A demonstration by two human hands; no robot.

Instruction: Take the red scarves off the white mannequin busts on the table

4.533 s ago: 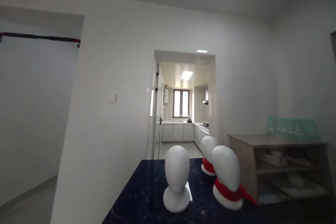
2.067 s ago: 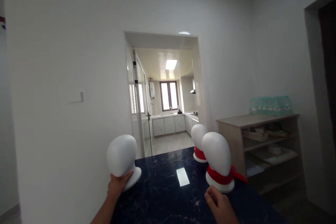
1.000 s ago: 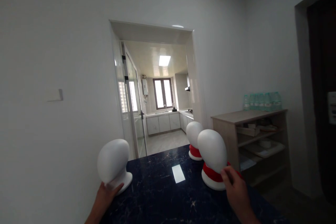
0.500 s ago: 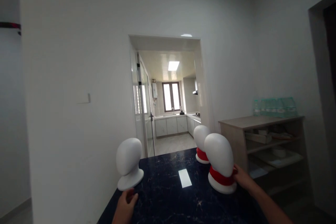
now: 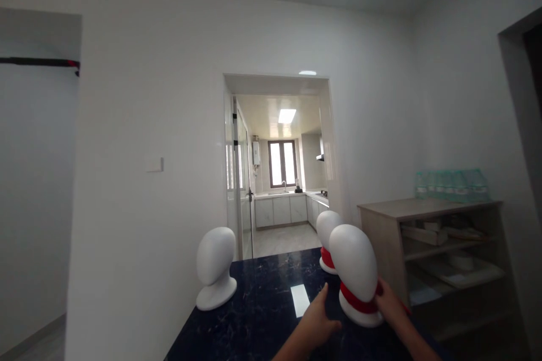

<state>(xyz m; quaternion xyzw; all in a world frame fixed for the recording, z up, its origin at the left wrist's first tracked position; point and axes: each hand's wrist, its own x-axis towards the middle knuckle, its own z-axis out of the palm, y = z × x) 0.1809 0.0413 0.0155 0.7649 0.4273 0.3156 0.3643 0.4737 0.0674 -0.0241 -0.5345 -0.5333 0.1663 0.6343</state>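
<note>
A white mannequin head stands at the right of the dark table, with a red cloth band round its neck. My right hand is closed on that band at the neck's right side; a bit of red shows past the hand, and its fingertips are partly hidden. Left of this head, my left hand reaches over the table, thumb and fingers apart, holding nothing. Just behind stands a second white head, also with red cloth at its neck. A bare-necked white head stands at the table's left edge.
The glossy dark blue table reflects a bright rectangle of light. To the right is a wooden shelf unit with a pack of bottles on top. Beyond the table, a doorway opens onto a kitchen.
My left hand has moved right, from beside the left head towards the near right head. My right hand stays at the red band, where a bit of red now shows beyond it. The view has shifted slightly.
</note>
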